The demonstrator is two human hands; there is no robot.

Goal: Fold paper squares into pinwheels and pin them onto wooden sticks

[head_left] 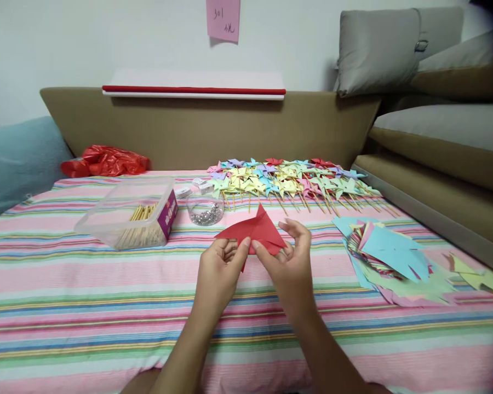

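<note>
Between my two hands, above the striped cloth, is a piece of red paper [252, 230] with slits and pointed corners. My left hand [224, 265] pinches its left side, thumb on top. On the other side my right hand [290, 262] grips the paper with the thumb near the middle, its index finger raised and bent off the sheet. Just beyond the paper stands a round clear container [205, 212] of small silvery metal pieces. A clear plastic box [119, 230] holding thin wooden sticks [142, 227] is to the left.
Many finished paper pinwheels [287, 178] on sticks lie at the back. Cut coloured paper sheets [394, 257] are piled at the right, beside stacked cushions [439, 142]. A red plastic bag [107, 161] rests at the back left. Small white boxes [203, 187] sit behind the round container.
</note>
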